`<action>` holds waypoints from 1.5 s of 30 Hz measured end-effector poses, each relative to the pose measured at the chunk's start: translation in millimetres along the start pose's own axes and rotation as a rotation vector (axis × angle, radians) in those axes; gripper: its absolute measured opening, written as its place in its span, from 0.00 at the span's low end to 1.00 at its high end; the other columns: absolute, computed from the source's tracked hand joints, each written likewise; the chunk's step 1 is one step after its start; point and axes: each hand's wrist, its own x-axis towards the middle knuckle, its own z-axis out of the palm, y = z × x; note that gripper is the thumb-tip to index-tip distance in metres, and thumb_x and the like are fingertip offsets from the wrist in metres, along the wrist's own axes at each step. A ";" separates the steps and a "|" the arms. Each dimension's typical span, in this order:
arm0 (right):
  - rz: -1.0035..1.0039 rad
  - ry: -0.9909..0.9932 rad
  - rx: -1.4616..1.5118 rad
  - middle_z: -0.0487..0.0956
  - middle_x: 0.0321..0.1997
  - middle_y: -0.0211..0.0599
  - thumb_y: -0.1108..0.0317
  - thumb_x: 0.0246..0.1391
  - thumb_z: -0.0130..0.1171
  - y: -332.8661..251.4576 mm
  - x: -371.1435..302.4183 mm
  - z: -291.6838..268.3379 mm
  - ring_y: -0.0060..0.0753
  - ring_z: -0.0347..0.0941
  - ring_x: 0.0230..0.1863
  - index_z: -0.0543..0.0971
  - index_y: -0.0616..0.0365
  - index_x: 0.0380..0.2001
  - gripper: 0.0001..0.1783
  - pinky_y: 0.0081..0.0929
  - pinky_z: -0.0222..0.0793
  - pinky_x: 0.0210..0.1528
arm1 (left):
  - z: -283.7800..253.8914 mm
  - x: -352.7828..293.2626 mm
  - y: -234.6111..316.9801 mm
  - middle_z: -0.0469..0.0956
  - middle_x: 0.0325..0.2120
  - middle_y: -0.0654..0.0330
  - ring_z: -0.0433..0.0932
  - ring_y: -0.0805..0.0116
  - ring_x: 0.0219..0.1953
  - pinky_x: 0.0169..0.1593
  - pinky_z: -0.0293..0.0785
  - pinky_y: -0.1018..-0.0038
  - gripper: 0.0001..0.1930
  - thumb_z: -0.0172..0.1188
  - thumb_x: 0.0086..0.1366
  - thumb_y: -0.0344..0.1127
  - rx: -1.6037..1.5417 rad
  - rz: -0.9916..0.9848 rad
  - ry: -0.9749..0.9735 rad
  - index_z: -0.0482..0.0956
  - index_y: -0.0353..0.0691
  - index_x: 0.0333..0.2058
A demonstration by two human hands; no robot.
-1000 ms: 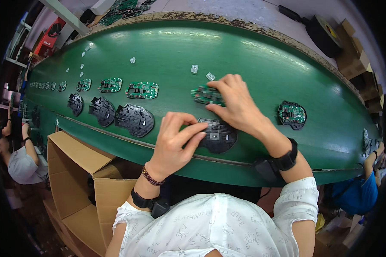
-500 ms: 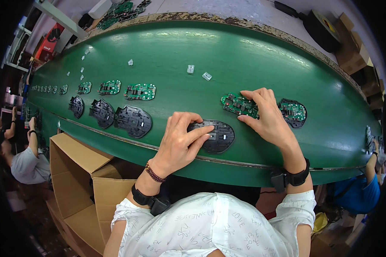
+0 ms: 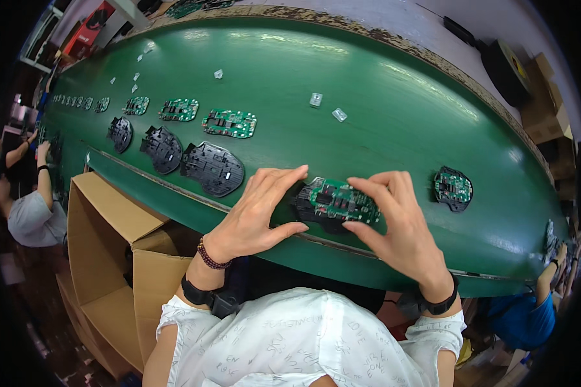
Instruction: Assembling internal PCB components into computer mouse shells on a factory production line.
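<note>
So your green circuit board (image 3: 343,200) is right over the black shell (image 3: 303,211), covering most of it; can't tell if it's seated. Your right hand (image 3: 399,218) has it pinched at the right end, thumb near side, fingers far side, wrist angled in. Your left hand (image 3: 255,209) is spread wide, holding nothing, thumb and fingertips bracketing the shell's left end above the green work surface (image 3: 290,71).

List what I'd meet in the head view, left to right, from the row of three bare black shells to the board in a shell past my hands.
First shell → second shell → third shell → left hand → held circuit board → right hand → green board in a black shell.
</note>
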 end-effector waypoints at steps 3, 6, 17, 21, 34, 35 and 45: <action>-0.020 -0.055 -0.036 0.72 0.48 0.46 0.75 0.45 0.73 -5.0 2.4 8.1 0.48 0.68 0.49 0.76 0.64 0.56 0.32 0.40 0.69 0.52 | 0.9 1.1 -0.1 0.76 0.57 0.54 0.72 0.51 0.57 0.62 0.68 0.60 0.50 0.79 0.47 0.30 -0.070 0.010 -0.027 0.63 0.36 0.69; -0.020 -0.095 -0.076 0.72 0.47 0.46 0.74 0.45 0.73 -6.6 5.6 12.2 0.48 0.68 0.49 0.76 0.66 0.55 0.31 0.40 0.70 0.52 | 2.3 -0.3 -2.7 0.77 0.56 0.54 0.72 0.51 0.57 0.61 0.68 0.60 0.50 0.79 0.47 0.31 -0.060 0.013 -0.014 0.64 0.36 0.69; 0.001 -0.067 -0.078 0.72 0.47 0.45 0.74 0.45 0.74 0.5 6.9 17.8 0.47 0.69 0.49 0.77 0.66 0.55 0.31 0.39 0.70 0.51 | 5.2 7.1 -4.1 0.79 0.54 0.53 0.74 0.52 0.53 0.59 0.69 0.60 0.49 0.79 0.47 0.34 -0.043 0.048 -0.007 0.65 0.36 0.68; 0.003 -0.058 -0.011 0.72 0.45 0.43 0.75 0.43 0.75 12.9 6.3 21.4 0.46 0.68 0.47 0.78 0.64 0.55 0.32 0.38 0.70 0.49 | 7.2 8.4 -4.8 0.80 0.52 0.53 0.74 0.53 0.50 0.57 0.70 0.61 0.49 0.79 0.47 0.36 -0.041 0.066 0.012 0.66 0.35 0.68; 0.104 -0.074 0.149 0.72 0.43 0.40 0.73 0.41 0.77 25.3 9.6 21.2 0.45 0.67 0.49 0.76 0.60 0.55 0.34 0.39 0.66 0.52 | 8.1 11.7 -5.5 0.78 0.55 0.53 0.73 0.52 0.54 0.60 0.68 0.60 0.46 0.79 0.48 0.37 -0.034 0.060 -0.035 0.69 0.36 0.66; 0.103 -0.069 0.176 0.72 0.45 0.40 0.73 0.41 0.77 26.7 9.0 22.4 0.46 0.66 0.52 0.75 0.59 0.57 0.37 0.38 0.66 0.54 | 8.3 14.3 -1.8 0.75 0.58 0.52 0.70 0.51 0.57 0.62 0.67 0.59 0.43 0.78 0.51 0.38 -0.054 0.069 -0.037 0.70 0.38 0.65; 0.015 -0.095 0.150 0.70 0.60 0.42 0.71 0.41 0.78 41.4 -7.3 22.5 0.50 0.63 0.59 0.59 0.52 0.73 0.56 0.46 0.63 0.61 | 35.0 37.9 5.9 0.68 0.63 0.51 0.64 0.48 0.63 0.66 0.62 0.56 0.24 0.74 0.58 0.36 -0.020 0.077 -0.087 0.77 0.40 0.52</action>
